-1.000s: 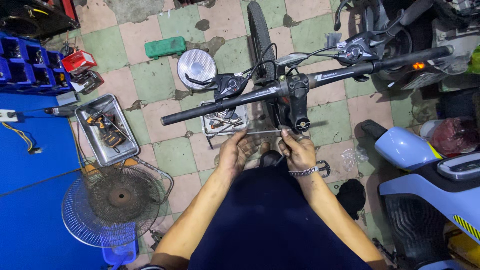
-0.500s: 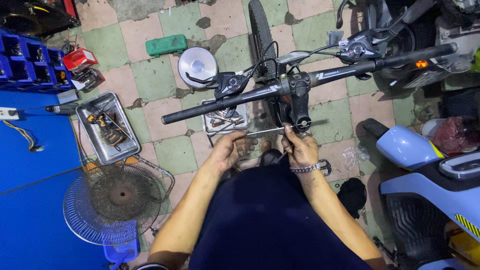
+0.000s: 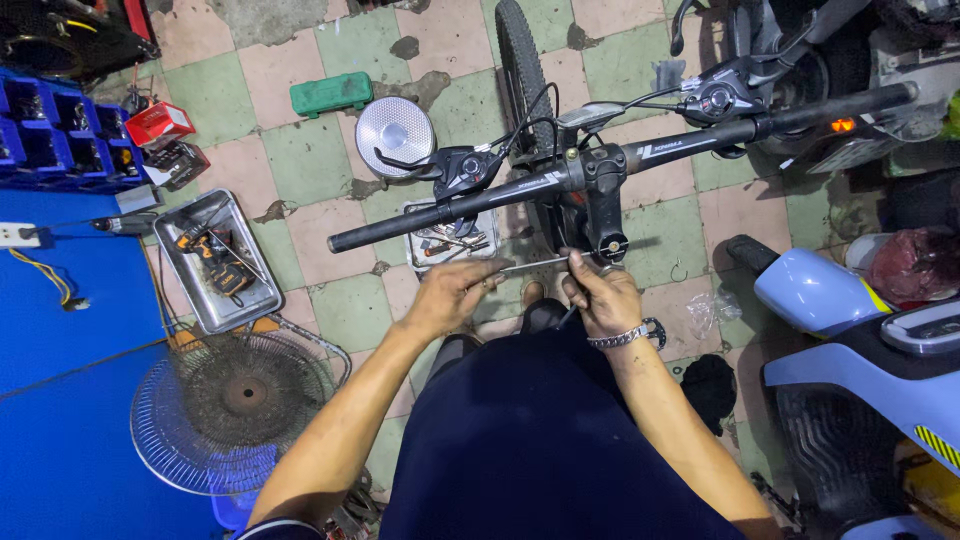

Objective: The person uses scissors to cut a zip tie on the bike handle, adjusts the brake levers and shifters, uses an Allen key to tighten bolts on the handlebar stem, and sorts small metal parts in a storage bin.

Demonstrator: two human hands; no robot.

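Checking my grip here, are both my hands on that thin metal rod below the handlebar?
Yes, the left hand and right hand each hold an end of the rod, level below the handlebar.

Matt black metal handlebar [image 3: 620,160] — shiny steel tray [image 3: 215,265], worn.

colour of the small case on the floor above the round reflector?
Green: the small case lies on the tiled floor just up-left of the round reflector. Head view shows it.

Bicycle and scooter repair workshop, floor-level work area.
Evidence: bicycle handlebar [image 3: 620,165] over stained checkered tile floor [image 3: 330,305]; metal trays of tools [image 3: 215,262]; blue parts bins [image 3: 55,130]; green tool case [image 3: 331,94]; parked blue scooter [image 3: 860,330]; dusty floor fan [image 3: 235,410].
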